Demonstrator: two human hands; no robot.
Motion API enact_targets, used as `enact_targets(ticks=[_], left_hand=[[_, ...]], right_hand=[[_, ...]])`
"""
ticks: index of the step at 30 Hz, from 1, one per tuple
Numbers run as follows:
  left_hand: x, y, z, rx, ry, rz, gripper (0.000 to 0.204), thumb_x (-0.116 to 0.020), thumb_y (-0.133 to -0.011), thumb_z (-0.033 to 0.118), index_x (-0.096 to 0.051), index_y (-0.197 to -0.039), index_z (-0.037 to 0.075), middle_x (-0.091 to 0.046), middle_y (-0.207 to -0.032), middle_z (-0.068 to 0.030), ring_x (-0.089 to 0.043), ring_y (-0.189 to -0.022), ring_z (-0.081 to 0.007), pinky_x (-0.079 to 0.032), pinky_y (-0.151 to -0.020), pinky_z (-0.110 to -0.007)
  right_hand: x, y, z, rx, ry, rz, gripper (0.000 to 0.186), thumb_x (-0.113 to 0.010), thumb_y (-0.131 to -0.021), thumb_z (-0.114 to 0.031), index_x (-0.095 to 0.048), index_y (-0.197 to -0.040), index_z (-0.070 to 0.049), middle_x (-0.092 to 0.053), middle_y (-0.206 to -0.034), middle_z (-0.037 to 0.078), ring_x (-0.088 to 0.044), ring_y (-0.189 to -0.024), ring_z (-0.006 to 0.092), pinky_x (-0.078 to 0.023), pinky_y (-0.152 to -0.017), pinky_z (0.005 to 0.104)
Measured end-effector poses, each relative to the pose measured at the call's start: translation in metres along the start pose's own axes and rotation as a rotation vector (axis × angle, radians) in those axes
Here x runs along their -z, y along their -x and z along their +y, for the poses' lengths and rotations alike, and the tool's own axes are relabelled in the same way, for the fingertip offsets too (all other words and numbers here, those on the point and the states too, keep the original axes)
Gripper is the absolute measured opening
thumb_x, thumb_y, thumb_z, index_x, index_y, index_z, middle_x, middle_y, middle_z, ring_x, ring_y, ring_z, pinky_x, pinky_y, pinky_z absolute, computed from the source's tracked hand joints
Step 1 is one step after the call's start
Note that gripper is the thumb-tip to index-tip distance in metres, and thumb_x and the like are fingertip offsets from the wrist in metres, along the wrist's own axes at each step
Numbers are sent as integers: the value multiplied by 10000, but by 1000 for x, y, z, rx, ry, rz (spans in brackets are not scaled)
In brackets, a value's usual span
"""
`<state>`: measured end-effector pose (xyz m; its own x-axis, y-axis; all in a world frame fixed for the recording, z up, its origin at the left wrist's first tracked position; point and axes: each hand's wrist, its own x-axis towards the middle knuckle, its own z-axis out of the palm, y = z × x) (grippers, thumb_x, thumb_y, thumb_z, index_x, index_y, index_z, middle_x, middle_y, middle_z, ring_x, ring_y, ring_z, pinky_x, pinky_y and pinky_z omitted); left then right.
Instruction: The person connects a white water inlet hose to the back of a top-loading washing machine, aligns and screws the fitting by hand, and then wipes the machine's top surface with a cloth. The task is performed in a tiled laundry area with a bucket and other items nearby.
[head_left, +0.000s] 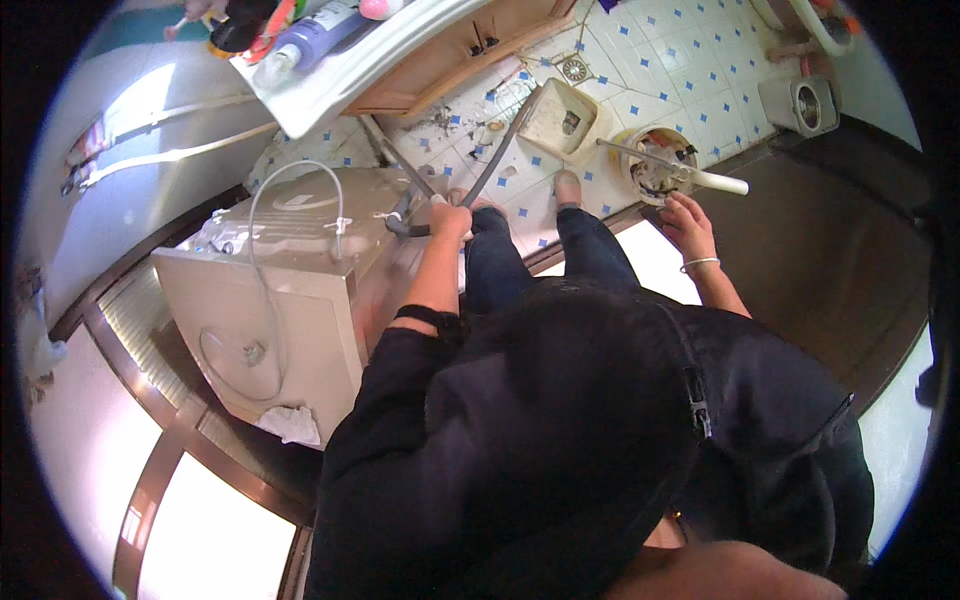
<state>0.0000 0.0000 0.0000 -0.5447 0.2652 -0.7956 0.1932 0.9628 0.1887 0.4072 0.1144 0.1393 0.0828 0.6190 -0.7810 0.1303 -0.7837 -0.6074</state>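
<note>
My left hand (pixel 450 221) is closed round a grey flexible hose (pixel 499 152), which bends in a loop beside a beige boxy appliance (pixel 300 325). One length of the hose rises toward a square off-white container (pixel 546 121) on the floor. To the right, my right hand (pixel 690 230) hangs with its fingers apart and slightly curled, holding nothing I can see. Just beyond its fingertips, a white-handled stick (pixel 722 183) leans across the rim of a round bucket (pixel 625 172). Dirty-looking odds and ends fill the bucket.
A white basin counter (pixel 310 112) over a wooden cabinet (pixel 450 62) juts in at upper left, bearing a purple bottle (pixel 318 36). Dark debris lies on the tiled floor near a round drain (pixel 574 68). At far right stands a white bin (pixel 798 106).
</note>
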Motion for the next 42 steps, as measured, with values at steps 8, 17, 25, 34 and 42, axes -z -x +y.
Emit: enact_targets(ticks=[8, 17, 25, 34, 42], left_hand=[[103, 70, 5, 161, 739, -197, 75, -576, -834, 36, -513, -800, 15, -502, -604, -41, -480, -431, -144, -375, -344, -277], [211, 165, 2, 219, 1152, -318, 222, -563, -893, 122, -465, -1041, -11, -549, -713, -103, -508, -487, -122, -416, -376, -199], [260, 225, 37, 257, 943, -494, 356, -550, -919, 260, -514, -1096, -46, -581, -727, -73, -508, -472, -73, -373, -338, -172], [246, 210, 81, 19, 17, -350, 244, -591, -892, 196, -612, -1014, -14, -591, -676, -78, -536, -470, -121, -435, -387, -241], [228, 182, 111, -560, -1047, -104, 305, -623, -825, 193, -639, -1100, 61, -660, -913, -213, -635, -872, -369, -504, -764, -459]], right_hand=[[19, -29, -29, 100, 78, -124, 381, -616, -911, -285, -601, -1233, -83, -644, -1113, 41, -596, -914, 137, -470, -757, 268], [46, -38, -37, 157, 94, -167, 303, -606, -916, -280, -646, -1165, -113, -642, -1030, 4, -591, -898, 127, -458, -754, 266], [75, -33, -15, 102, -37, -137, 292, -608, -916, -275, -645, -1146, -99, -656, -1025, 7, -589, -885, 118, -446, -740, 256], [104, -15, 15, 38, -101, -18, 331, -602, -924, -272, -613, -1193, -80, -651, -1067, 18, -574, -846, 107, -469, -729, 251], [118, -1, 42, 1, -57, 22, 362, -600, -916, -317, -619, -1197, -91, -659, -1077, 26, -608, -920, 127, -481, -793, 292]])
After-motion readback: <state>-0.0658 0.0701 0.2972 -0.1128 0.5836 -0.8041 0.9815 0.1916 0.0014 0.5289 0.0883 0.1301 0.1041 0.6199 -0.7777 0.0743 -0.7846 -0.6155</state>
